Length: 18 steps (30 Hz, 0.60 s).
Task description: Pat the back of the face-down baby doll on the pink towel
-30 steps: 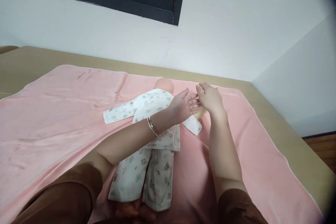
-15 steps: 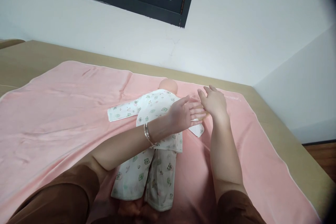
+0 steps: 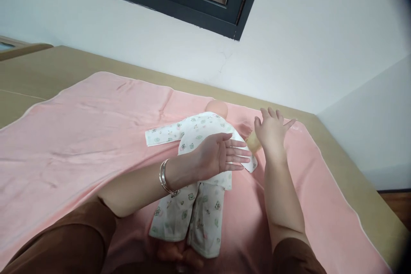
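plainly both hands grip nothing: left hand (image 3: pixel 218 156) flat, fingers straight, over the doll (image 3: pixel 199 130) mid pink blanket (image 3: pixel 80 137); right hand (image 3: pixel 272 130), fingers splayed, at its 2 o'clock.

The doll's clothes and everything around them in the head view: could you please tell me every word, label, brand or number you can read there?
There is no readable text anywhere.
The doll's suit carries only small printed green and pink pictures, no letters.
The pink blanket, the bracelet and the window frame show no words, labels or numbers.
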{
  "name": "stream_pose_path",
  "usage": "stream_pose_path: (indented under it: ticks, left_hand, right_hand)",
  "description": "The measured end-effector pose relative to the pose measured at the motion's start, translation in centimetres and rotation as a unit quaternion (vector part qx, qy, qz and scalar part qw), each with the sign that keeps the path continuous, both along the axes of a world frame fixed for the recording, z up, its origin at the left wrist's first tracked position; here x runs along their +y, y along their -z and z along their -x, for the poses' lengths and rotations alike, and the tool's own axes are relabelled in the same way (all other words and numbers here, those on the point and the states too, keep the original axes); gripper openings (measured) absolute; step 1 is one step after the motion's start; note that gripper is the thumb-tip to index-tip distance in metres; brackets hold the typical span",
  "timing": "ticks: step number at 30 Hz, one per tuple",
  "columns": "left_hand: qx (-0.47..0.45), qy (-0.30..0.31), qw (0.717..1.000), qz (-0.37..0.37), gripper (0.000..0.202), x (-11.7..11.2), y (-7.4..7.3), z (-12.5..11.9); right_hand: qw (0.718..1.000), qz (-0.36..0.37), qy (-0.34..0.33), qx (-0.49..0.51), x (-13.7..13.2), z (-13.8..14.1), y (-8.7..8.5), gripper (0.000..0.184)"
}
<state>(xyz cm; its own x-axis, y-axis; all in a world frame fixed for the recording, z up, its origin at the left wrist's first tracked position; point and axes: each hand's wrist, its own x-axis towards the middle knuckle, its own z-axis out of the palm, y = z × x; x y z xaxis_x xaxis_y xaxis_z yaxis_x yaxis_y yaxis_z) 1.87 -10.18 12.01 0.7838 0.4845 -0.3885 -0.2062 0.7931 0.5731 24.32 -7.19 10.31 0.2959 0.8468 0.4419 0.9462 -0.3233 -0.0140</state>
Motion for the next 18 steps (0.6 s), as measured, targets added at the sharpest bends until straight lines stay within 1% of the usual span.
stream_pose_path:
  ticks: [3, 7, 9, 10, 12, 14, 16, 18]
  left_hand:
    - [-0.003, 0.014, 1.000, 0.013, 0.043, -0.1, -0.2, 0.6]
    - [-0.012, 0.007, 1.000, 0.005, 0.041, 0.1, -0.5, 1.1]
    - [-0.014, -0.008, 1.000, 0.000, 0.040, 0.4, -0.5, 1.2]
    - [-0.011, -0.021, 1.000, -0.001, 0.040, 0.5, -0.5, 1.2]
    - [0.007, -0.056, 0.998, 0.004, 0.040, 0.7, -0.5, 1.2]
    - [0.013, -0.092, 0.996, 0.002, 0.041, 0.7, -0.6, 1.4]
    - [-0.013, -0.111, 0.993, -0.020, 0.041, 0.6, -1.2, 1.7]
    - [-0.056, -0.107, 0.992, -0.045, 0.043, 0.2, -2.0, 2.3]
  right_hand:
    - [0.999, -0.029, 0.004, -0.020, -0.2, 0.6, 0.6, 0.043]
    - [0.998, -0.045, 0.027, -0.046, -1.0, 2.4, 1.0, 0.042]
    - [0.997, -0.055, 0.003, -0.054, -1.8, 3.9, 0.9, 0.044]
    - [0.996, -0.061, -0.026, -0.051, -2.2, 4.7, 0.8, 0.044]
    - [0.990, -0.080, -0.112, -0.026, -3.4, 6.5, 0.6, 0.044]
    - [0.974, -0.103, -0.201, 0.027, -4.7, 8.3, 0.4, 0.047]
    - [0.954, -0.114, -0.269, 0.070, -6.1, 9.8, 0.5, 0.052]
    - [0.933, -0.109, -0.334, 0.077, -7.2, 11.1, 0.7, 0.057]
